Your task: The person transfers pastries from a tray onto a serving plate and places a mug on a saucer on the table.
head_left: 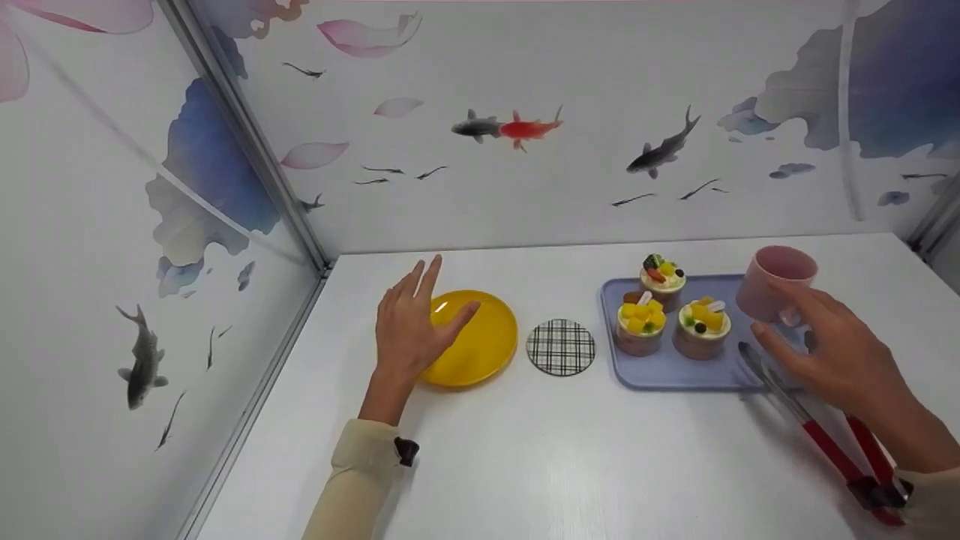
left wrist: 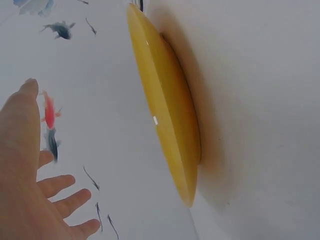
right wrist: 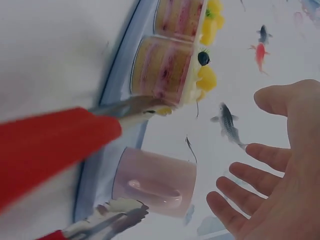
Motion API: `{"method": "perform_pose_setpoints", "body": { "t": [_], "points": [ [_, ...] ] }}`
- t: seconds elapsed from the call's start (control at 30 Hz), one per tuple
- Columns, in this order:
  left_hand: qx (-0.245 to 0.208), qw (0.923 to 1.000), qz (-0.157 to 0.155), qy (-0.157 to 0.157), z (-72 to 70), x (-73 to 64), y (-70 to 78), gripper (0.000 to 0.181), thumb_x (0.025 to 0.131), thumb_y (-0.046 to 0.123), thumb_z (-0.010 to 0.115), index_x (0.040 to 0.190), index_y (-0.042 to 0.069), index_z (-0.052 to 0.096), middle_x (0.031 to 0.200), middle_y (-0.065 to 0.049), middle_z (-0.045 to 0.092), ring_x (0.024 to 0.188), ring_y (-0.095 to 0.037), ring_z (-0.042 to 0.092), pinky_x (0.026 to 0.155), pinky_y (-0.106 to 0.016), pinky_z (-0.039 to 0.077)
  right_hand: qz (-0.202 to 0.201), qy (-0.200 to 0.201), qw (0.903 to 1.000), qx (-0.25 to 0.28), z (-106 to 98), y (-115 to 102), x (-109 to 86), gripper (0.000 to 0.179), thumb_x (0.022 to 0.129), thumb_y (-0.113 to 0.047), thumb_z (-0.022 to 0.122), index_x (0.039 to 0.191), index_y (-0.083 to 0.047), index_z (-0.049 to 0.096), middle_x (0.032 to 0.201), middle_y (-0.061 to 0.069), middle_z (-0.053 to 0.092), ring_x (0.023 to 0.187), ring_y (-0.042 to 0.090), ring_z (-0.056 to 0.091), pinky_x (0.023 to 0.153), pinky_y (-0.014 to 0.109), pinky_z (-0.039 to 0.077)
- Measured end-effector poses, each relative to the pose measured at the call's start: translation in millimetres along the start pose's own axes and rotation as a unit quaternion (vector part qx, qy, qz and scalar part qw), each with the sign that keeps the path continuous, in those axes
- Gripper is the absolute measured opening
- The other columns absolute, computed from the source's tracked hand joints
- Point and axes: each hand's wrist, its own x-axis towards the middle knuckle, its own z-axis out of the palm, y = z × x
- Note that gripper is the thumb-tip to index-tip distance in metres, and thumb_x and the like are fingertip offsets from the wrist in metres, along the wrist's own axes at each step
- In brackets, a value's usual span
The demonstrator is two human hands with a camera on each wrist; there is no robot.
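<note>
My left hand [head_left: 410, 324] hovers over the left side of a yellow plate [head_left: 480, 341], fingers spread and holding nothing. In the left wrist view the plate [left wrist: 167, 110] shows edge-on beside the hand. My right hand [head_left: 844, 356] is held near a pink mug [head_left: 772, 281], fingers extended and apart from it. The mug stands on the right part of a blue tray [head_left: 675, 379], its handle [right wrist: 155, 192] turned toward me. Red-handled metal tongs [head_left: 829, 450] lie below the right hand, their tips resting over the tray's front edge.
Three fruit-topped dessert cups [head_left: 701, 330] stand on the tray's left half. Between plate and tray lies a round checked coaster [head_left: 561, 347]. Printed wall panels [head_left: 555, 202] border the white table [head_left: 525, 465] at the back and left.
</note>
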Motion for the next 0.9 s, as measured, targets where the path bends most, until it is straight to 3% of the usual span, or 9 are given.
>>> {"method": "perform_pose_setpoints", "body": {
  "t": [0.23, 0.4, 0.6, 0.9],
  "points": [
    [-0.023, 0.9995, -0.015, 0.018, 4.7, -8.4, -12.3, 0.09, 0.095, 0.078, 0.061, 0.167, 0.028, 0.043, 0.165, -0.01, 0.054, 0.148, -0.036, 0.057, 0.124, -0.06, 0.046, 0.034, -0.01, 0.9991, 0.024, 2.4, 13.2, -19.7, 0.071, 0.105, -0.034, 0.07, 0.164, -0.008, 0.042, 0.158, 0.036, 0.046, 0.144, 0.061, 0.042, 0.105, 0.086, 0.041],
    [-0.038, 0.9982, -0.044, 0.012, 9.3, -13.7, -23.3, 0.089, 0.097, 0.076, 0.061, 0.167, 0.024, 0.044, 0.162, -0.011, 0.058, 0.143, -0.037, 0.061, 0.119, -0.057, 0.052, 0.074, -0.034, 0.9964, 0.022, 6.0, 22.2, -29.2, 0.074, 0.106, -0.036, 0.069, 0.166, -0.006, 0.038, 0.159, 0.039, 0.041, 0.139, 0.063, 0.043, 0.101, 0.083, 0.045],
    [-0.068, 0.9925, -0.101, -0.012, 8.5, -18.8, -31.6, 0.083, 0.099, 0.068, 0.063, 0.165, 0.02, 0.046, 0.16, -0.014, 0.059, 0.141, -0.039, 0.062, 0.119, -0.057, 0.053, 0.104, -0.073, 0.9915, 0.024, 4.5, 29.7, -36.5, 0.082, 0.107, -0.043, 0.066, 0.167, 0.0, 0.031, 0.159, 0.043, 0.035, 0.136, 0.064, 0.04, 0.102, 0.083, 0.045],
    [-0.105, 0.9816, -0.147, -0.062, 8.7, -19.6, -37.5, 0.076, 0.102, 0.061, 0.064, 0.162, 0.018, 0.05, 0.16, -0.009, 0.059, 0.145, -0.034, 0.059, 0.122, -0.054, 0.05, 0.147, -0.153, 0.977, 0.019, -1.6, 48.7, -48.3, 0.116, 0.099, -0.066, 0.069, 0.167, 0.009, 0.013, 0.155, 0.05, 0.025, 0.131, 0.069, 0.034, 0.101, 0.084, 0.044]
  ]
}}
